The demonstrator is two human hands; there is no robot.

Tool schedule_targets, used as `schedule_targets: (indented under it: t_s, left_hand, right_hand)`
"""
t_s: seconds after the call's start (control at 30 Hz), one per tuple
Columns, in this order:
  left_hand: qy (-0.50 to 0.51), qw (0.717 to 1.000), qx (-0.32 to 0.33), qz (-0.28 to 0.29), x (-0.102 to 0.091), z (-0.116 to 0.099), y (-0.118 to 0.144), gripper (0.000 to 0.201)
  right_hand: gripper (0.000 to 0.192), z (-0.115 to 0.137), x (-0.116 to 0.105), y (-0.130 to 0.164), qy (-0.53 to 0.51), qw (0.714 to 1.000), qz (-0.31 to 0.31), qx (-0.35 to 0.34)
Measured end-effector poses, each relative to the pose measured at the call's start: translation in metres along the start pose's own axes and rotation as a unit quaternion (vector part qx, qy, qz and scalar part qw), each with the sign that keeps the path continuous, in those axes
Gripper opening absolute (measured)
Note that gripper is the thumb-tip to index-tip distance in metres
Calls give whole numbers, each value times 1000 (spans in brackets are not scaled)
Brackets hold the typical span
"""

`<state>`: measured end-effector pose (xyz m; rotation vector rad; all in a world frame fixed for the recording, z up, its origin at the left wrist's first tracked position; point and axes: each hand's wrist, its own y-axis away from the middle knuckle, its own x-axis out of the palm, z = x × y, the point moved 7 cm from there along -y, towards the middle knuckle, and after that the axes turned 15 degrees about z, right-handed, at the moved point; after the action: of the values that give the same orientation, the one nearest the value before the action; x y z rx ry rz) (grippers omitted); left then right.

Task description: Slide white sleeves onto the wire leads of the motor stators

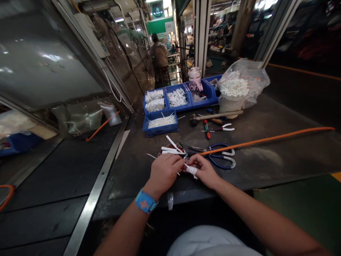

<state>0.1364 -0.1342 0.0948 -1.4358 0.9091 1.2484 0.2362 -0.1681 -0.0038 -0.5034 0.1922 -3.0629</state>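
Observation:
On the dark bench in front of me, my left hand (165, 171) and my right hand (204, 171) meet with fingers pinched together. Between them is a thin white sleeve (187, 166), which both sets of fingertips grip. White wrapping (192, 171) shows at my right thumb. Just beyond the fingers, an orange cable (255, 140) ends in small coloured wires, partly covered by my hands. Several white tubes (170, 149) lie on a reddish-brown bundle behind my left hand. Scissors (222, 156) with dark blue handles lie open to the right, under the cable.
Blue bins (177, 96) of white tubes stand at the back, with a tray (160, 131) of thin white sleeves before them. A mallet (218, 115), red marker (207, 129), pliers (225, 128) and bagged tub (231, 105) are at right. A person (159, 53) sits far off.

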Motion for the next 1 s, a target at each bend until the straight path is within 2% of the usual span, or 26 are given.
schedule_targets:
  t_s: [0.1, 0.2, 0.27, 0.33, 0.4, 0.5, 0.57, 0.63, 0.73, 0.83, 0.9, 0.93, 0.97, 1.0]
  left_hand:
    - [73, 996, 40, 20, 4, -9, 1, 25]
    - [178, 984, -2, 31, 7, -4, 3, 25]
    - [205, 978, -27, 18, 8, -2, 4, 19]
    - [195, 981, -26, 1, 7, -4, 5, 17]
    - [153, 988, -23, -12, 6, -8, 6, 18]
    - [99, 992, -76, -26, 6, -4, 12, 16]
    - [91, 988, -124, -11, 13, 3, 16, 22]
    - [83, 986, -145, 9, 23, 7, 19, 29]
    - [69, 987, -142, 12, 33, 7, 17, 26]
    - [64, 986, -151, 7, 34, 7, 15, 27]
    - [71, 986, -148, 18, 32, 8, 18, 33]
    - [78, 987, -139, 20, 29, 9, 22, 41]
    - [85, 988, -126, 15, 25, 11, 27, 50]
    - [89, 990, -110, 5, 19, 15, 32, 56]
  right_hand:
    - [36, 2, -2, 0, 45, 999, -11, -9]
    - [33, 11, 2, 4, 96, 995, 9, -35]
    - [26, 18, 5, 7, 173, 984, 25, -39]
    - [21, 22, 7, 11, 256, 966, 35, -14]
    - [26, 24, 9, 16, 298, 953, 54, 9]
    - [30, 32, 10, 27, 282, 956, 80, 8]
    - [28, 40, 10, 26, 247, 966, 73, 4]
    - [25, 48, 12, 11, 237, 970, 53, -2]
    - [19, 52, 25, -31, 286, 958, 20, 12]
    - [19, 48, 36, -61, 298, 954, 26, 32]
    - [18, 54, 28, -61, 297, 953, 64, 21]
    - [17, 62, 15, -54, 311, 947, 76, 3]
    - [19, 72, -4, -42, 340, 936, 84, -24]
    - [24, 87, -32, -27, 398, 914, 62, -59]
